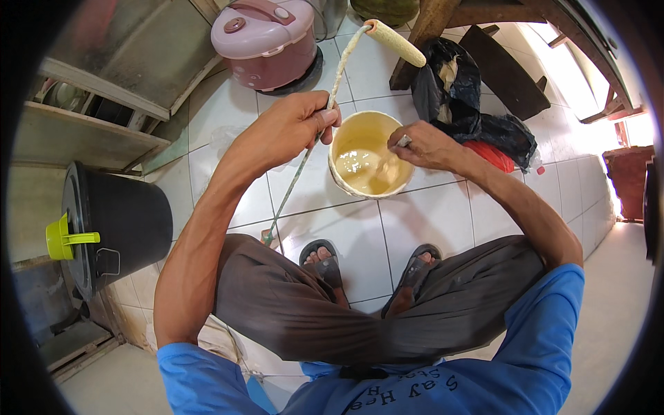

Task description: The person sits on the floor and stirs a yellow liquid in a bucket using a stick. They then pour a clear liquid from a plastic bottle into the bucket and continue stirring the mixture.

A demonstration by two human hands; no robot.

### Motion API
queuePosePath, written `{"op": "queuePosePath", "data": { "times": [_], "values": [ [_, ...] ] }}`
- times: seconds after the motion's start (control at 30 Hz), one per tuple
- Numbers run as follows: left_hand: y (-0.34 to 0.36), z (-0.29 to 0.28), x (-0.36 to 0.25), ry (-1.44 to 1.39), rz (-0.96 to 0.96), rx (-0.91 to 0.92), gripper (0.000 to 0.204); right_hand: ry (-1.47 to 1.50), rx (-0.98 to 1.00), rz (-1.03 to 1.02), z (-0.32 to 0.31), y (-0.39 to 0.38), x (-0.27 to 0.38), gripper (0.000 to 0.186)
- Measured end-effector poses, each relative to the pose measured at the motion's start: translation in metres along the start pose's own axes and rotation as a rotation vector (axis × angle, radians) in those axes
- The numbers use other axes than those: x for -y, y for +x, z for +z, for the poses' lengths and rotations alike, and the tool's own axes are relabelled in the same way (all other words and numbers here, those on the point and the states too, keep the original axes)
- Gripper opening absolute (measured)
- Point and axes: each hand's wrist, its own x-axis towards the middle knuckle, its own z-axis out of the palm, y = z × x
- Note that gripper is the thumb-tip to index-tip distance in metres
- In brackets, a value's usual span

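Observation:
My left hand [299, 124] is closed round the thin, paint-crusted rod of a paint roller [339, 72]. Its pale yellow sleeve [395, 43] points up and away, beyond the bucket, and the rod's lower end slants down toward my left foot. In front of me on the floor stands a cream bucket [336, 169] with wet, pale yellow liquid [363, 169] inside. Over its right rim my right hand [430, 146] is closed in a fist. A small, pale end of something sticks out of that fist; the rest is hidden.
A pink rice cooker [266, 45] stands at the far left. Nearer on the left is a black lidded bin [128, 221] with a lime-green dipper [66, 237] on it. Black plastic bags [453, 90] lie right of the bucket, by wooden furniture legs [423, 41]. My sandalled feet are close by.

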Motion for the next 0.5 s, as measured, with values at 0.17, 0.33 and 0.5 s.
{"op": "queuePosePath", "data": {
  "times": [0.17,0.33,0.5],
  "values": [
    [0.001,0.000,0.004,0.006,0.014,0.006,0.022,-0.126,-0.006,-0.059,0.002,-0.001,0.009,0.023],
    [0.001,0.001,-0.003,0.002,0.009,0.015,0.022,-0.051,0.137,0.002,0.011,0.002,0.027,0.026],
    [0.003,0.002,0.002,-0.006,0.027,0.017,0.022,0.264,-0.055,0.034,0.011,0.001,0.020,0.026]
  ]
}}
